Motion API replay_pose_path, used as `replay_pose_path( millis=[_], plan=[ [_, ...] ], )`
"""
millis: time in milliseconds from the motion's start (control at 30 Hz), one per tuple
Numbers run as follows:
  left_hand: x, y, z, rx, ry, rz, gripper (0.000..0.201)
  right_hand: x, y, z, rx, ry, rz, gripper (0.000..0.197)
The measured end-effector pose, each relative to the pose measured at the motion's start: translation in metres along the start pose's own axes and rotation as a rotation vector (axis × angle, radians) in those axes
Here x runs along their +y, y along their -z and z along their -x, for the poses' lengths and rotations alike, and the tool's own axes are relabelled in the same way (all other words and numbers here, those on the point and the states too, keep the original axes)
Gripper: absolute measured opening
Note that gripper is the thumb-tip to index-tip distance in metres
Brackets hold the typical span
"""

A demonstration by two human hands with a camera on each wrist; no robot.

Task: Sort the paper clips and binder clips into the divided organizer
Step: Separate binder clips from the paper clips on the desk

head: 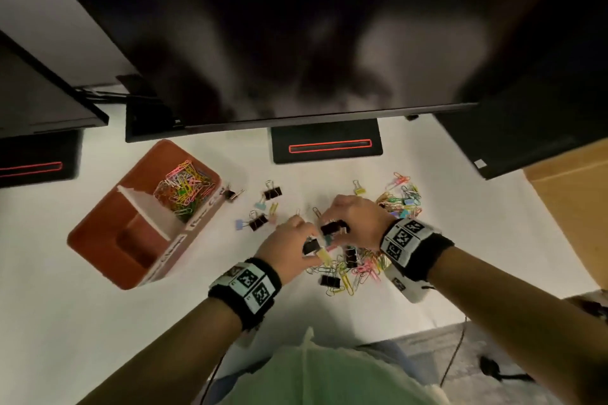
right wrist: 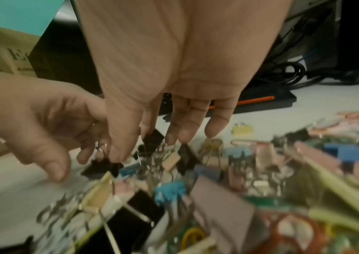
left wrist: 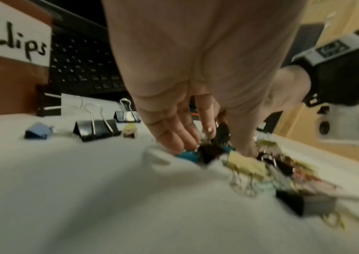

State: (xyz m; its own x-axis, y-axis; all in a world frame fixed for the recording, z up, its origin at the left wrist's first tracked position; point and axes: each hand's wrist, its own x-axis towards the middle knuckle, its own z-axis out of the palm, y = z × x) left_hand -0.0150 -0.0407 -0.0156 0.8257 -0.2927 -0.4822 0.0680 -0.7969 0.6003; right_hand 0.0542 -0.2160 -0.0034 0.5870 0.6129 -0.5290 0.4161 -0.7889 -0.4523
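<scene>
A red-brown divided organizer [head: 98,240] stands at the left of the white table. Its far compartment holds coloured paper clips [head: 184,189]. Both hands work over a mixed pile of clips [head: 355,268] at the table's middle. My left hand [head: 307,242] pinches a black binder clip [head: 311,246] by its wire handle, just above the pile; the right wrist view shows that same clip [right wrist: 102,167]. My right hand [head: 332,223] grips another black binder clip [head: 333,227] between thumb and fingers [right wrist: 117,151]. The two hands almost touch.
Loose binder clips [head: 260,220] lie between the organizer and my hands. A second heap of coloured clips [head: 403,204] sits to the far right. A monitor stand base [head: 325,141] and dark monitors overhang the back. A cardboard box [head: 572,204] is at the right.
</scene>
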Motion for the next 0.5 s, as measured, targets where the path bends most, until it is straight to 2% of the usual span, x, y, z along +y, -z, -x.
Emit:
replay_pose_path(
  millis=[100, 233, 400, 500],
  plan=[
    [-0.003, -0.009, -0.007, 0.041, 0.029, 0.014, 0.025, 0.001, -0.005, -0.004, 0.05, -0.003, 0.009, 0.036],
    [-0.006, 0.0, -0.005, 0.117, -0.025, 0.128, 0.01, 0.014, 0.002, -0.003, 0.136, 0.01, -0.07, 0.029],
    [-0.016, 0.024, 0.006, 0.328, 0.025, 0.27, 0.008, 0.033, 0.024, -0.004, 0.314, -0.055, -0.198, 0.026],
    [-0.029, 0.03, 0.014, 0.429, 0.084, 0.254, 0.014, 0.041, 0.031, -0.011, 0.309, -0.102, -0.191, 0.027]
  ],
)
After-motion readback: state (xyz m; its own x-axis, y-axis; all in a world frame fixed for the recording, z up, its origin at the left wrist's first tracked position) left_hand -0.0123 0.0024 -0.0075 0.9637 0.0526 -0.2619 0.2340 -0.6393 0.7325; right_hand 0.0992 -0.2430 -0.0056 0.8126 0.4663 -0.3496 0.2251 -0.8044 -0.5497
